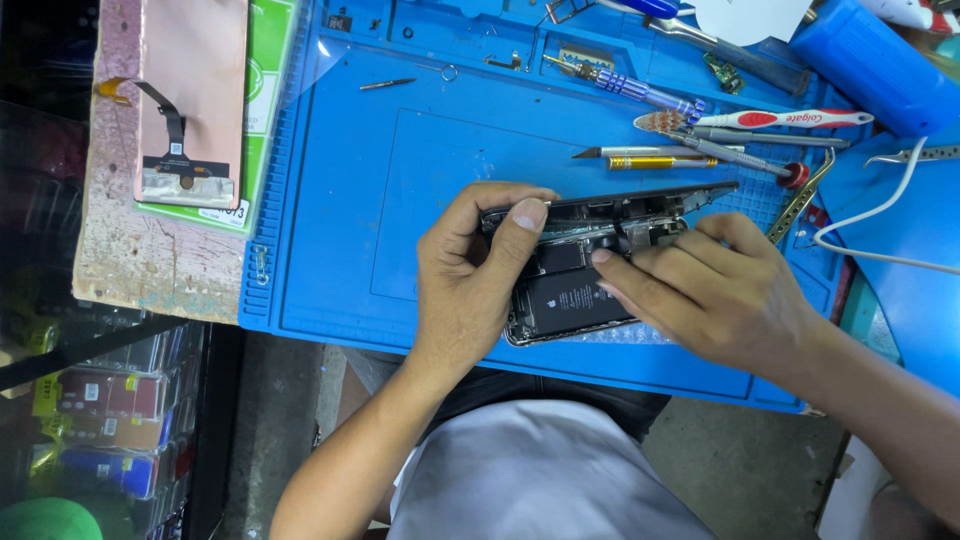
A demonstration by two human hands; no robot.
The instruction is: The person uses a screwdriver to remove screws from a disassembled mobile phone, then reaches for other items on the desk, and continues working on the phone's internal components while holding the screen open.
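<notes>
An opened smartphone (565, 300) lies on a blue repair mat (350, 200), its black battery and inner parts showing. Its screen panel (620, 205) stands lifted on edge along the far side of the body. My left hand (470, 280) grips the phone's left end, thumb pressed on the top of the raised screen. My right hand (700, 290) rests on the phone's right part, fingertips touching the inner parts near the battery.
Screwdrivers (625, 85), a toothbrush (770, 120), tweezers (800, 195) and a gold-handled tool (660, 162) lie at the mat's back right. A white cable (880, 215) curls at right. A pink display panel (190, 90) with a flex cable sits on a worn board at left.
</notes>
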